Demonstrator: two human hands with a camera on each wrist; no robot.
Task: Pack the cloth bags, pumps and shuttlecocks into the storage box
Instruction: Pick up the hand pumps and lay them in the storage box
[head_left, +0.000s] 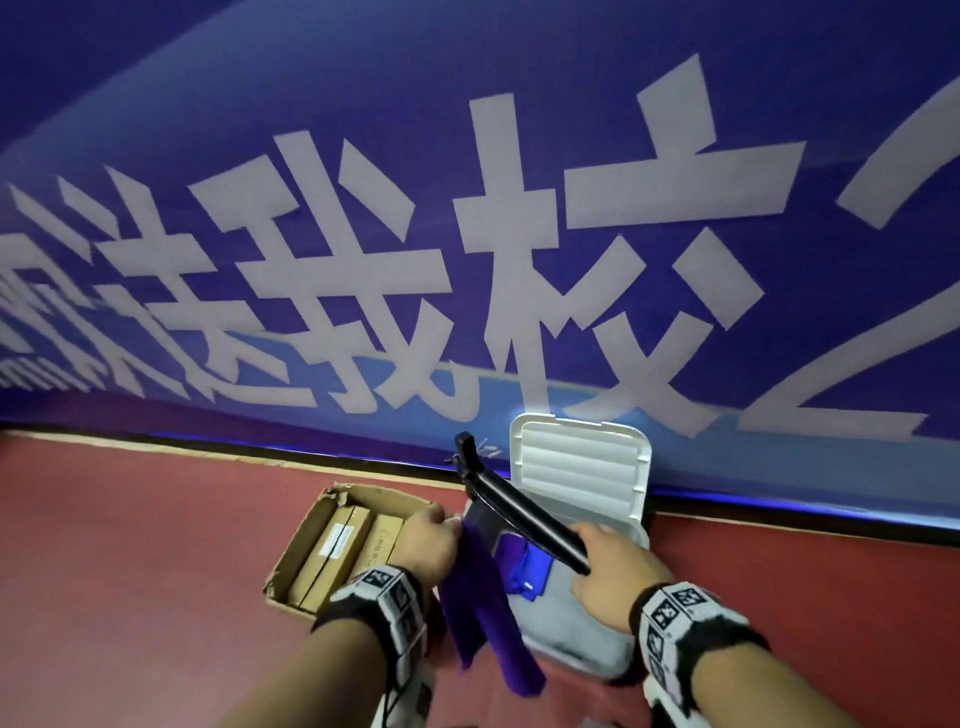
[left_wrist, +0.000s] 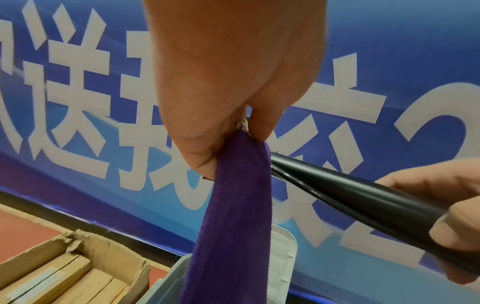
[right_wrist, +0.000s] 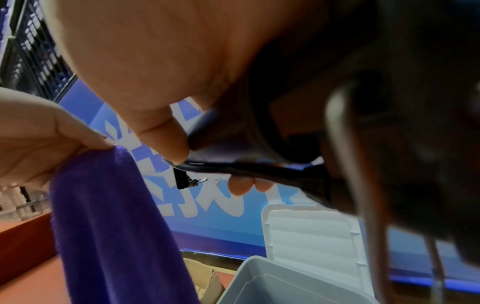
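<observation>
The left hand (head_left: 434, 545) pinches the top edge of a purple cloth bag (head_left: 480, 618), which hangs limp over the near left rim of the storage box (head_left: 636, 535). The right hand (head_left: 615, 577) grips the barrel of a black pump (head_left: 524, 514), held slanted above the open box, its handle end pointing toward the raised lid (head_left: 582, 462). Something blue (head_left: 527, 571) already lies inside. Packing appears midway: next, likely lower both items in, pump laid flat to fit. Beyond, a cardboard box (head_left: 332, 545) sits just beside on the red floor (head_left: 156, 519).

The red floor (head_left: 156, 519) carries a cardboard box (head_left: 311, 525) beside the storage box (head_left: 587, 660).
</observation>
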